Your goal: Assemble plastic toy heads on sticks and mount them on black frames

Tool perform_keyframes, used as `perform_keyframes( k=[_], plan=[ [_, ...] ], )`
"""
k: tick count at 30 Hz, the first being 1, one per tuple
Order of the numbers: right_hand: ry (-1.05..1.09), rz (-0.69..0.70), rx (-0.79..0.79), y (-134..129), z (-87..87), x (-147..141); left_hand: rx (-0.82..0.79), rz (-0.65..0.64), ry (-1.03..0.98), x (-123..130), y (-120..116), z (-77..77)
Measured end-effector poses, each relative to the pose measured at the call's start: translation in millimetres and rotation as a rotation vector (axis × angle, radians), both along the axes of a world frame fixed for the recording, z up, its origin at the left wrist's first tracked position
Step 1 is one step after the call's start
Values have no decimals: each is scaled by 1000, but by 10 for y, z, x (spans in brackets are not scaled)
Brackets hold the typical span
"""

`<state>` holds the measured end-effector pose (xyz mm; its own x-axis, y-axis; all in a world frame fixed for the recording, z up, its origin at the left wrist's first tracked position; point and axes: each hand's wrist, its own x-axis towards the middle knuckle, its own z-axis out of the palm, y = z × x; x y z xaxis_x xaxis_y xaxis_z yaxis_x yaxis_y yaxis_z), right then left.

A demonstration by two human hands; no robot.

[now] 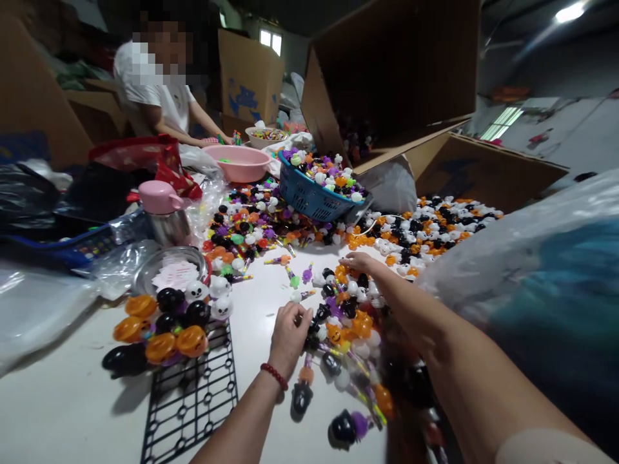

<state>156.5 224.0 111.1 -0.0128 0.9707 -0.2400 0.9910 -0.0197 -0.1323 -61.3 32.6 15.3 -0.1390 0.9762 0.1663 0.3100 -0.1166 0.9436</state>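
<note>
My left hand [290,330], with a red bead bracelet at its wrist, is at the left edge of a loose heap of Halloween figure toys. Its fingers are curled together beside a black figure [323,313]; what they hold, if anything, is hidden. My right hand [362,263] stretches over the heap's far side, fingers extended above orange pumpkin figures [341,274]. Several toys have striped stick-like bodies, among them a black-headed one [302,397] and a black and purple one [344,426] near the front. A green-topped toy [293,278] lies beyond my left hand.
A bunch of pumpkin [191,340], black and skull figures rests on a black grid [186,407] at left. Behind are a steel bowl [142,276], a pink-lidded flask [169,225], a blue basket [309,198], a pink basin [236,169], cartons [442,169] and a co-worker [149,106]. Plastic bags [541,270] border the right.
</note>
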Motion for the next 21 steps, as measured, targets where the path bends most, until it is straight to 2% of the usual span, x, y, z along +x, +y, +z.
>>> perform_keyframes(
  k=[5, 8, 11, 15, 16, 18, 19, 21],
  plan=[
    [61, -22, -47, 65, -64, -186, 5, -5, 15, -1, 11, -4],
    [119, -34, 2, 14, 17, -293, 3, -11, 25, -19, 28, -8],
    [212, -39, 129, -12, 258, -410, 1, -22, 35, -29, 46, -13],
    [382, -62, 335, -148, 764, -617, 13, -59, 75, -21, 65, -12],
    [491, -85, 379, -252, 881, -685, 21, -56, 83, -22, 69, -2],
    [900, -143, 429, -588, 1042, -823, 60, -19, 105, -33, 72, 37],
    [1148, -163, 422, -825, 1073, -882, 95, 4, 123, -44, 71, 65],
    [1566, -97, 290, -1419, 1021, -947, 194, 38, 155, -66, 56, 138]
  ],
)
